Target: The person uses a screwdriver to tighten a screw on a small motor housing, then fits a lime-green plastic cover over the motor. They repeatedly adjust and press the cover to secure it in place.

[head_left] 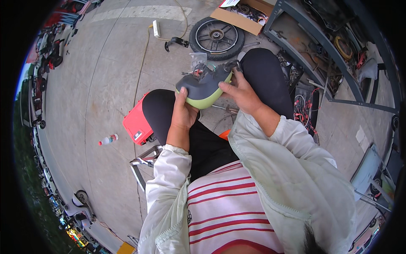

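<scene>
Above my knees I hold a rounded plastic housing (202, 89), dark grey on top with a lime-green shell below; its exact kind is unclear. My left hand (184, 112) grips its near left side, thumb on the grey part. On the right side, my right hand (244, 94) closes round the edge, its thumb on the green rim. A dark curved piece (231, 65) sticks up by my right fingertips; I cannot tell whether it belongs to the housing. Just beyond lies a clear plastic bag (198, 59).
A wheel with a tyre (194, 37) and an open cardboard box (237, 19) lie ahead. Beside my left knee sits a red case (137, 122), with a plastic bottle (108, 139) farther left. A metal rack (313, 72) holding parts stands at right; a white power strip (156, 28) lies ahead left.
</scene>
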Demonstrator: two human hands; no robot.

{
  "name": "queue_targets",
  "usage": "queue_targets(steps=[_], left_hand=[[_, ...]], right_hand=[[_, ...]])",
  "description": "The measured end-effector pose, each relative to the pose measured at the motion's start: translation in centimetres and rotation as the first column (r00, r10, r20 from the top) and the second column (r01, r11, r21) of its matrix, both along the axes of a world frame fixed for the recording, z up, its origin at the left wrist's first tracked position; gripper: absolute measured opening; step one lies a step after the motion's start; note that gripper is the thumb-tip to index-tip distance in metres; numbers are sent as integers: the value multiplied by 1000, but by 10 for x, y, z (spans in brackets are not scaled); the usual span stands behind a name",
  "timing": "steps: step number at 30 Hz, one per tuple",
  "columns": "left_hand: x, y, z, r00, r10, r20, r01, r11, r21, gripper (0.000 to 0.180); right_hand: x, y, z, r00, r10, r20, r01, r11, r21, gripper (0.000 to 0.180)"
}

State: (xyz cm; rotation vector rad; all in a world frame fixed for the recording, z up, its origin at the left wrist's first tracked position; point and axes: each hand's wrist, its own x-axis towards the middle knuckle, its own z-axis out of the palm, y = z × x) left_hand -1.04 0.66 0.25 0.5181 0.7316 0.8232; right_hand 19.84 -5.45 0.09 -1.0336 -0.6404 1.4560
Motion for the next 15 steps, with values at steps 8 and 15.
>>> queue_targets(steps=[8,15], left_hand=[[2,4,7,993,-99,71,107,987,-117,61],[-5,7,-10,1000,25,-9,-25,993,-112,45]], right_hand=[[-1,-10,29,570,-298,766,-108,896,430,103],[-7,-23,44,647,-229,727,-246,840,484,93]])
